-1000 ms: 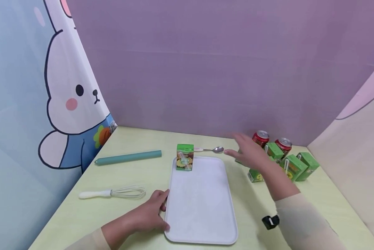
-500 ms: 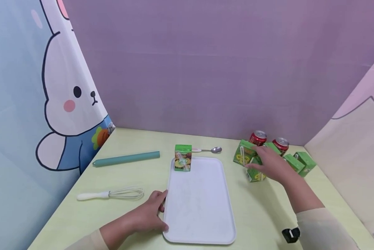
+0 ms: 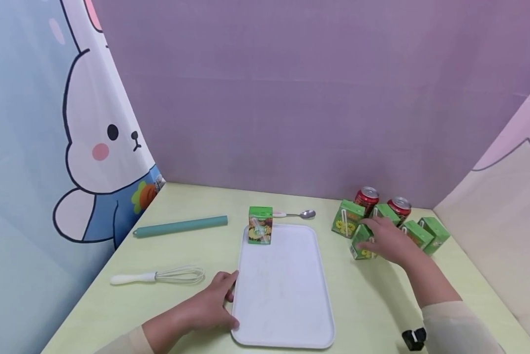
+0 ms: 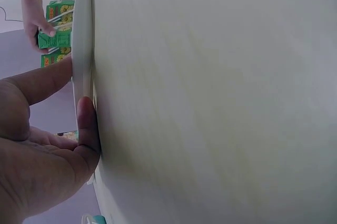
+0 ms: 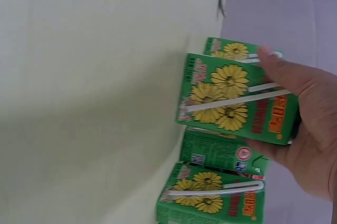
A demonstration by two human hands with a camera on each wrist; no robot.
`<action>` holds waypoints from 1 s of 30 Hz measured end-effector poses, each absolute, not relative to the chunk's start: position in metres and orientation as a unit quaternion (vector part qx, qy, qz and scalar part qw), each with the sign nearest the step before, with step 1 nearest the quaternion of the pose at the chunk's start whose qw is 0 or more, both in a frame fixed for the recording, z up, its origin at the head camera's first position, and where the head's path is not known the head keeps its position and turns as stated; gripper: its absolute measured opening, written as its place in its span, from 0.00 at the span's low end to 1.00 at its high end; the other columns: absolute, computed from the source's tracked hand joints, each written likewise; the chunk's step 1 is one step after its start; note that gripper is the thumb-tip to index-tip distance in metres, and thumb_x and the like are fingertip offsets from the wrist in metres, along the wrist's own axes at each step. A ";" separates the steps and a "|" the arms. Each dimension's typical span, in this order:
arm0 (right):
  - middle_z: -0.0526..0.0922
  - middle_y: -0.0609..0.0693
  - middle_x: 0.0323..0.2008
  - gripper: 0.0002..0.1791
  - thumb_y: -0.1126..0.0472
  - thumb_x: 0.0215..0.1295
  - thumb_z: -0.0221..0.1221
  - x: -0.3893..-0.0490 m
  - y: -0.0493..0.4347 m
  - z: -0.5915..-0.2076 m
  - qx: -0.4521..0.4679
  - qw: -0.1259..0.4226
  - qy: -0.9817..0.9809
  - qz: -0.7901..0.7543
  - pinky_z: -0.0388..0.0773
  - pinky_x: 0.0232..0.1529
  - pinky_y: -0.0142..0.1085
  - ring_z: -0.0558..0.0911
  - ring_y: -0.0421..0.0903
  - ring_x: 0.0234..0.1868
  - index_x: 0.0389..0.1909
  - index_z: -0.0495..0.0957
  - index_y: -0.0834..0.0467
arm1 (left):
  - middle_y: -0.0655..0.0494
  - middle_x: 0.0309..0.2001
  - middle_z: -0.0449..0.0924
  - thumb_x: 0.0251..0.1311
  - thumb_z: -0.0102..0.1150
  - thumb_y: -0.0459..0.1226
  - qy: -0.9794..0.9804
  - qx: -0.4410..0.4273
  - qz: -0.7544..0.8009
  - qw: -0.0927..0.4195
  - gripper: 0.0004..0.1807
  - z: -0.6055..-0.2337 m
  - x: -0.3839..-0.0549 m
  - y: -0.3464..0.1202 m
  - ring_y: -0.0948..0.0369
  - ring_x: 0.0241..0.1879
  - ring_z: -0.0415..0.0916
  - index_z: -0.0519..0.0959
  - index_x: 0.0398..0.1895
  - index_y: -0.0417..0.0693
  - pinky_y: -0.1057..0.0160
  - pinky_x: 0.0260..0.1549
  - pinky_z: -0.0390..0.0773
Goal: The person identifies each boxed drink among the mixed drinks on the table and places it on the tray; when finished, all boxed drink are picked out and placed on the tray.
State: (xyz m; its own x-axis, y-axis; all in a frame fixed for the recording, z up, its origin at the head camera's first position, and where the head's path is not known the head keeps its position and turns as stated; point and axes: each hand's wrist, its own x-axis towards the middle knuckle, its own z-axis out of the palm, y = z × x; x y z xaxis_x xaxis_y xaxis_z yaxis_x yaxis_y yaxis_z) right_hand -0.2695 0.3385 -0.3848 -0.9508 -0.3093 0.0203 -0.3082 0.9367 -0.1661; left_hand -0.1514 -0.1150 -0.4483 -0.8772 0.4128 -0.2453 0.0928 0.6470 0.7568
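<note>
My left hand (image 3: 211, 305) holds the left edge of a white rectangular tray (image 3: 284, 290); the left wrist view shows its fingers at the rim (image 4: 83, 39). On the tray's far left corner stands a green drink carton (image 3: 260, 226). To the right, my right hand (image 3: 389, 240) grips another green drink carton (image 3: 361, 242) in the front of a group. In the right wrist view, thumb and fingers (image 5: 276, 68) span this carton (image 5: 231, 97), which has yellow flowers and a straw on its face. The palm hides its far end.
Several more green cartons (image 3: 348, 219) crowd around the right hand, with two red cans (image 3: 367, 197) behind them. A spoon (image 3: 306, 214) lies beyond the tray. At left are a teal stick-like roll (image 3: 180, 226) and a whisk (image 3: 178, 274). A purple backdrop (image 3: 265, 123) closes the back.
The right hand has moved rightward from near the tray's far right corner to the carton group and closed its fingers around the front carton. The left hand stays at the tray.
</note>
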 end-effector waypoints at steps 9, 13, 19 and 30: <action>0.63 0.72 0.67 0.51 0.36 0.59 0.62 -0.270 0.340 -0.383 -0.128 0.046 0.986 -0.093 0.67 0.57 0.64 0.66 0.72 0.65 0.71 0.59 0.68 | 0.52 0.53 0.61 0.39 0.79 0.42 0.884 0.141 0.397 0.203 0.63 -0.449 -0.151 -0.116 0.60 0.44 0.67 0.49 0.77 0.38 0.66 0.40 0.67; 0.63 0.72 0.67 0.56 0.30 0.58 0.58 -0.268 0.342 -0.385 -0.112 0.056 0.987 -0.098 0.67 0.56 0.63 0.67 0.72 0.64 0.72 0.55 0.69 | 0.53 0.53 0.61 0.39 0.79 0.42 0.883 0.145 0.396 0.205 0.63 -0.449 -0.151 -0.116 0.61 0.44 0.67 0.49 0.77 0.39 0.66 0.39 0.66; 0.71 0.70 0.62 0.54 0.29 0.56 0.60 -0.267 0.334 -0.380 -0.122 0.054 0.987 -0.091 0.71 0.53 0.61 0.73 0.69 0.60 0.69 0.61 0.68 | 0.52 0.53 0.60 0.39 0.79 0.42 0.883 0.146 0.398 0.203 0.63 -0.450 -0.151 -0.117 0.61 0.43 0.66 0.49 0.77 0.38 0.66 0.38 0.66; 0.81 0.55 0.45 0.41 0.37 0.58 0.64 -0.276 0.289 -0.360 -0.161 0.037 0.981 -0.099 0.76 0.40 0.49 0.80 0.52 0.42 0.63 0.68 0.61 | 0.52 0.53 0.60 0.38 0.79 0.41 0.880 0.145 0.404 0.203 0.63 -0.451 -0.152 -0.116 0.60 0.42 0.66 0.49 0.77 0.38 0.66 0.38 0.66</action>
